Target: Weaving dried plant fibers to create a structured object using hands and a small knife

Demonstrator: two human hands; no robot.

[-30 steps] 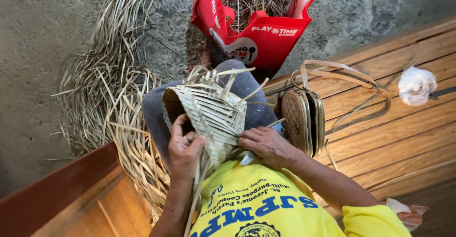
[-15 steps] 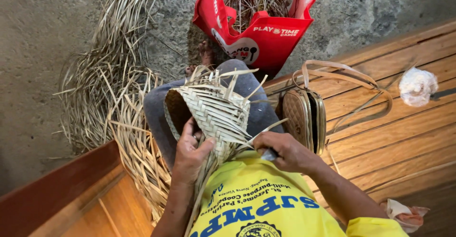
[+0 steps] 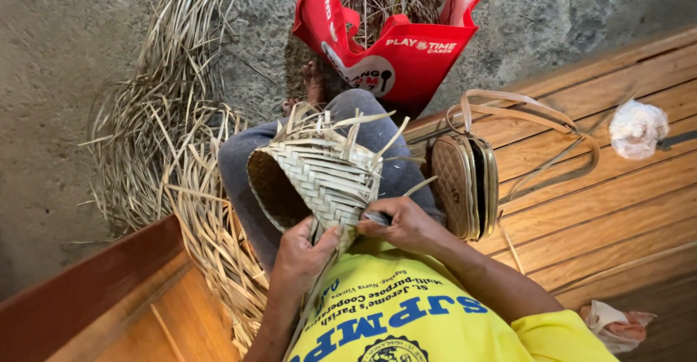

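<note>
Mid-weave: left hand (image 3: 303, 249) pinches woven palm basket (image 3: 319, 173) base. Right hand (image 3: 403, 224) closed on strip, maybe a blade. Next: tuck w/ firm pull.

The person wears a bright yellow T-shirt (image 3: 406, 318) with short sleeves; one sleeve (image 3: 563, 336) ends just above the right elbow, leaving the forearm bare. Across the chest run large blue block letters with smaller dark lettering in lines beside them, and part of a round dark emblem shows at the lower edge. The legs are covered in grey-blue trousers (image 3: 239, 173) of soft, plain cloth, smooth over the knees. The left hand (image 3: 301, 249) and right hand (image 3: 403, 224) are bare, no gloves. A bare foot (image 3: 314, 80) shows beyond the knees.
</note>
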